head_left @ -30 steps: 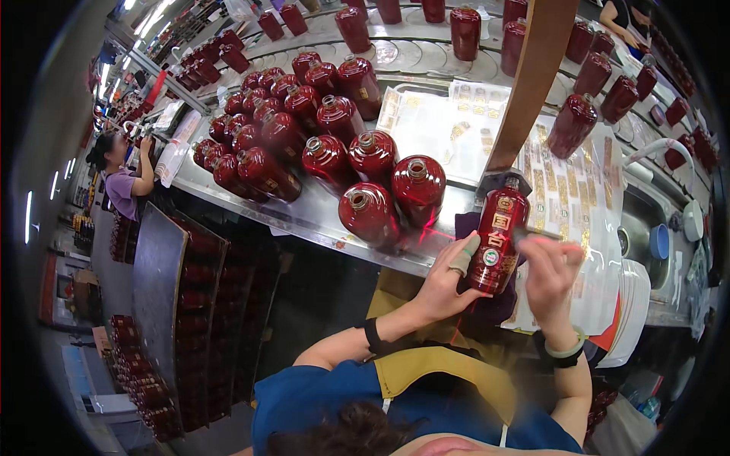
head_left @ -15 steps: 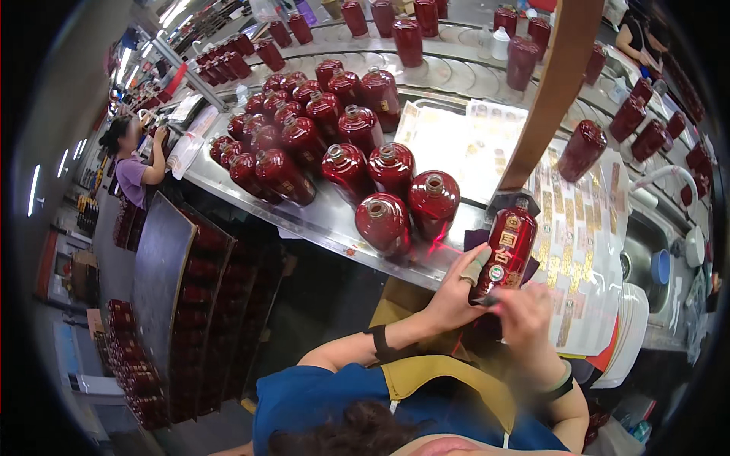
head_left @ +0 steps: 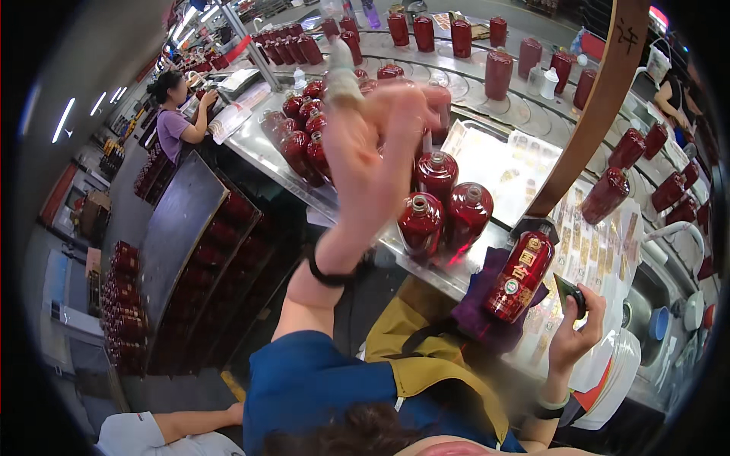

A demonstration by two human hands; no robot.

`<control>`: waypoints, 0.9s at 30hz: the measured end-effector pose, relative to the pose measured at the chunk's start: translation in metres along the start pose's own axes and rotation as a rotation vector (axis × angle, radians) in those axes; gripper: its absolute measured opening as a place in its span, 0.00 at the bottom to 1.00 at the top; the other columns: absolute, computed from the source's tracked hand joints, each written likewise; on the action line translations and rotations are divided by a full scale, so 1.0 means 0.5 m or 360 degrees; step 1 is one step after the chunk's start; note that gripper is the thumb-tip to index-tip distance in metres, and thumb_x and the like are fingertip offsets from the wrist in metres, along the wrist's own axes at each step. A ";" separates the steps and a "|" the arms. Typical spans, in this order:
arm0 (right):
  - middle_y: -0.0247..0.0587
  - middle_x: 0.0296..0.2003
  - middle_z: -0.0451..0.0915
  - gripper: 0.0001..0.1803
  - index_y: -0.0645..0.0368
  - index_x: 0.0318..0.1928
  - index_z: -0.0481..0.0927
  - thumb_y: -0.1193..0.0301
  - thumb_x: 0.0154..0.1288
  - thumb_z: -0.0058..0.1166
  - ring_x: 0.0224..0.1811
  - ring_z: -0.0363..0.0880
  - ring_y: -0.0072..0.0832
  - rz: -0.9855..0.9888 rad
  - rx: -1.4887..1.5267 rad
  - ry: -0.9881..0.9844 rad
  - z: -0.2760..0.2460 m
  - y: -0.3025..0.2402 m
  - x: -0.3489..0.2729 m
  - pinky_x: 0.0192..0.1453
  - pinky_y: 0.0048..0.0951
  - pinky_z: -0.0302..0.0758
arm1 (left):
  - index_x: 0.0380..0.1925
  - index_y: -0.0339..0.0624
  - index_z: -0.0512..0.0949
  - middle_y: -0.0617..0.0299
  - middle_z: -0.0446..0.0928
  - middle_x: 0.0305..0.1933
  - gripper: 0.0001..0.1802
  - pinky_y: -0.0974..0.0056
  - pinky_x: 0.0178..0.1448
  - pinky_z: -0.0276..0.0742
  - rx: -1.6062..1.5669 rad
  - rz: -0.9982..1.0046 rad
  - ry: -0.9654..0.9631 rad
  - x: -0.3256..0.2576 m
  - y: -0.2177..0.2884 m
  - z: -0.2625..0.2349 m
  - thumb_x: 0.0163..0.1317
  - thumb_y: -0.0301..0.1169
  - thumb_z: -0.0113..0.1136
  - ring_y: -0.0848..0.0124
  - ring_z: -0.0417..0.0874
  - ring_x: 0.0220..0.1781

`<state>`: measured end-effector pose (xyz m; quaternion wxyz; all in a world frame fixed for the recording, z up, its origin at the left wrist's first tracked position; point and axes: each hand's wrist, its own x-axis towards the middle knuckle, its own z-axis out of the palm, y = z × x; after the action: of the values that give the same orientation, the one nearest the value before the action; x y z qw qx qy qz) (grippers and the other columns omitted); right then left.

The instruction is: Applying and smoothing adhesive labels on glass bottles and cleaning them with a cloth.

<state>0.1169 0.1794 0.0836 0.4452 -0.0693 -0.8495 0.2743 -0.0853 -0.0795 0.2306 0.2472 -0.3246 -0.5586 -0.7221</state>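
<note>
Glossy red glazed bottle (head_left: 519, 276) rests on purple cloth (head_left: 477, 308), shiny metal counter (head_left: 262, 152).

Left hand (head_left: 376, 148) raised high at about eleven o'clock, fingers spread and blurred, one finger wrapped in pale tape, black wristband (head_left: 328, 272) on the forearm, gripping nothing. Right hand (head_left: 576, 328) low at four o'clock, curled around a small dark tool (head_left: 570, 292). Just beside it at three o'clock, a red labelled bottle (head_left: 519, 277) standing tilted on a purple cloth (head_left: 475, 308) at the edge of the steel counter (head_left: 262, 156). Cluster of plain red bottles (head_left: 445, 209) at centre, more red bottles (head_left: 456, 38) strung along twelve o'clock. Sheets of gold labels (head_left: 601, 251) at two to three o'clock. Another person (head_left: 175, 121) at ten o'clock, standing at the counter.
</note>
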 end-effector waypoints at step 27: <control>0.43 0.37 0.85 0.16 0.62 0.46 0.86 0.86 0.56 0.67 0.38 0.79 0.40 0.0024 -0.0065 -0.0093 0.005 0.003 0.011 0.45 0.36 0.75 | 0.74 0.56 0.70 0.32 0.47 0.83 0.50 0.39 0.81 0.55 0.0864 -0.0085 -0.1484 -0.466 -0.137 0.111 0.48 0.46 0.80 0.35 0.53 0.81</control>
<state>0.1115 0.1817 0.0856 0.4167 -0.0768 -0.8670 0.2622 0.0316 -0.0099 0.0219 0.0295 -0.5208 -0.7838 -0.3371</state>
